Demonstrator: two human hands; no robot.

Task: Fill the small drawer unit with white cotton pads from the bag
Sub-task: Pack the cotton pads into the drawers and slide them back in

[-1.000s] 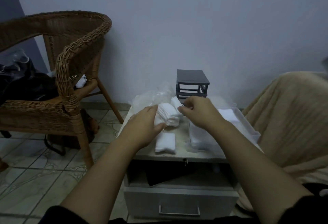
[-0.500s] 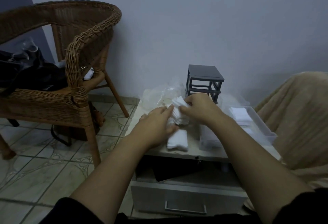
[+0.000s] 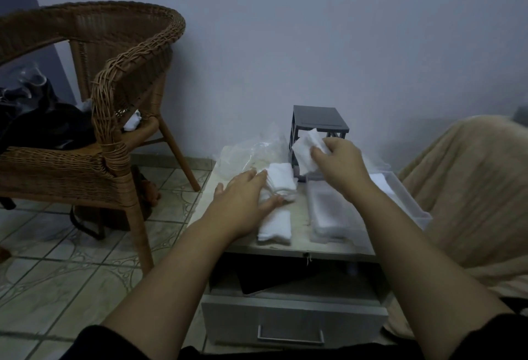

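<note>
A small dark grey drawer unit [image 3: 318,119] stands at the back of the nightstand top [image 3: 300,245], its frame without drawers in it. My right hand [image 3: 340,165] pinches a few white cotton pads [image 3: 307,149] in front of the unit. My left hand [image 3: 243,202] rests with relaxed fingers against a stack of pads [image 3: 281,181]. A second pad stack [image 3: 275,227] lies nearer to me. A crumpled clear bag [image 3: 254,154] lies behind the left hand. Two clear drawers, one in the middle [image 3: 328,211] and one at the right [image 3: 400,197], lie on the top; the right one holds pads.
The nightstand has an open shelf and a lower drawer with a metal handle [image 3: 290,337]. A wicker chair [image 3: 114,102] with dark clothing stands on the tiled floor at the left. A beige blanket [image 3: 471,188] covers the bed at the right.
My right hand has lifted a few pads off the stack and moved them back toward the drawer unit. My left hand has lowered onto the remaining stack on the top.
</note>
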